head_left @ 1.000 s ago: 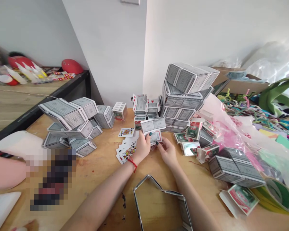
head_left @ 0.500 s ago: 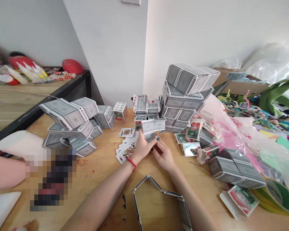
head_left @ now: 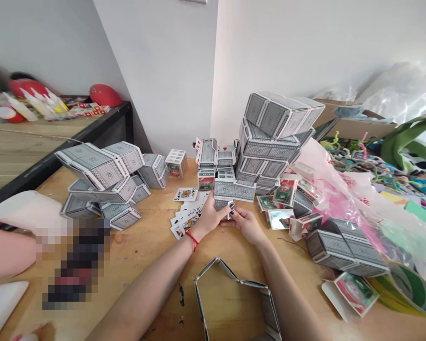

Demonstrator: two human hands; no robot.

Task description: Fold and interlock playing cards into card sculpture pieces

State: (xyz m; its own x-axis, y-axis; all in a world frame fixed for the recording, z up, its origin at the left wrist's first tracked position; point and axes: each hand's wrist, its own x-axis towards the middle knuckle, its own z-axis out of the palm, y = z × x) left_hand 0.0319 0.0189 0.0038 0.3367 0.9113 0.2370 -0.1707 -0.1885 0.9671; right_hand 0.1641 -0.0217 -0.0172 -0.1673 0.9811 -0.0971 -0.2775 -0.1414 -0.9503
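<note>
In the middle of the head view, my left hand grips a piece built of joined, folded playing cards, their grey patterned backs outward. My right hand pinches the lower near part of this same piece, its fingertips close to my left thumb. The fingers partly hide that lower part. Beside my left hand lie loose playing cards face up, with a king card just behind them. An open ring of folded cards stands on the table between my forearms.
A tall stack of card blocks rises at right, another stack at left. Card boxes lie right of my hands, near a pink plastic bag and a tape roll. At left is a blurred-out patch beside a person's bare limb.
The folded card piece has turned and now extends farther right, showing a long side. My right hand has shifted slightly up and right, its fingers now pinching at the piece's lower part.
</note>
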